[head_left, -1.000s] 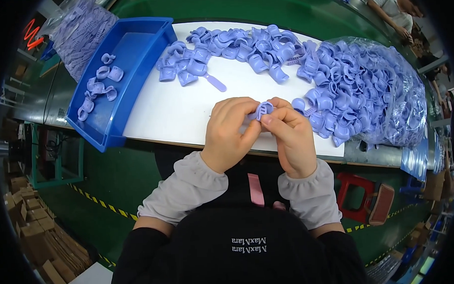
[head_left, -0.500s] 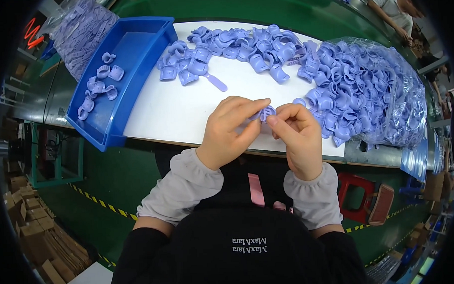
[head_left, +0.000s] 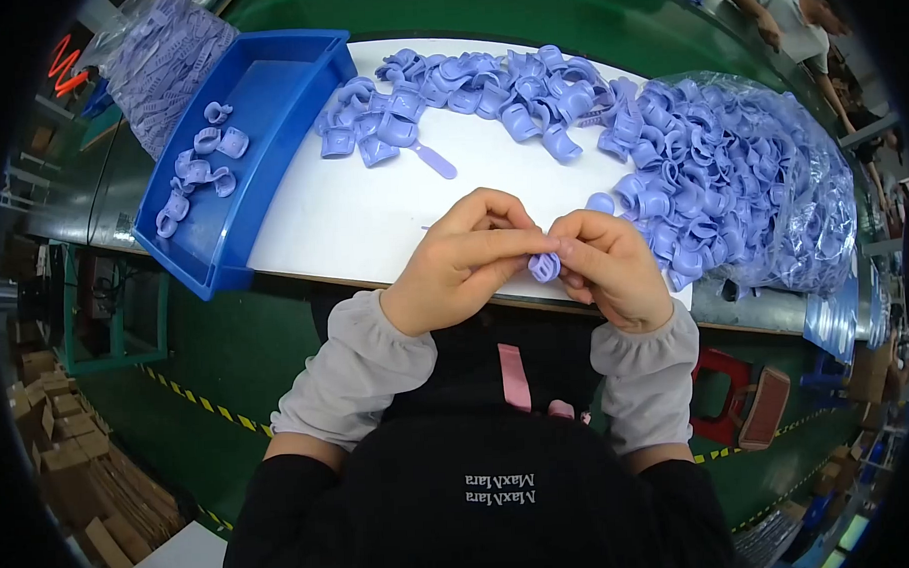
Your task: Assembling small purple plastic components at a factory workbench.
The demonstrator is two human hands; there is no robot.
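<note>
A small purple curved plastic piece with slots (head_left: 545, 268) is pinched between my two hands, just above the table's near edge. My left hand (head_left: 459, 264) grips it from the left with thumb and forefinger, the other fingers curled. On the other side, my right hand (head_left: 616, 268) has its thumb and bent fingers closed on the same piece. My fingers hide part of it. A thin purple tip shows on the white surface behind my left hand; what it belongs to is hidden. One loose purple piece (head_left: 600, 203) lies just beyond my right hand.
Many purple curved pieces (head_left: 488, 88) lie along the far side of the white tabletop (head_left: 322, 224). A large heap (head_left: 711, 175) spills from a clear bag at right. The blue tray (head_left: 242, 206) at left holds several pieces. Behind it stands a bag of purple strips (head_left: 167, 69).
Both hands have shifted slightly right and closer together. The purple piece has moved a little nearer to me and turned, so its slotted face shows more.
</note>
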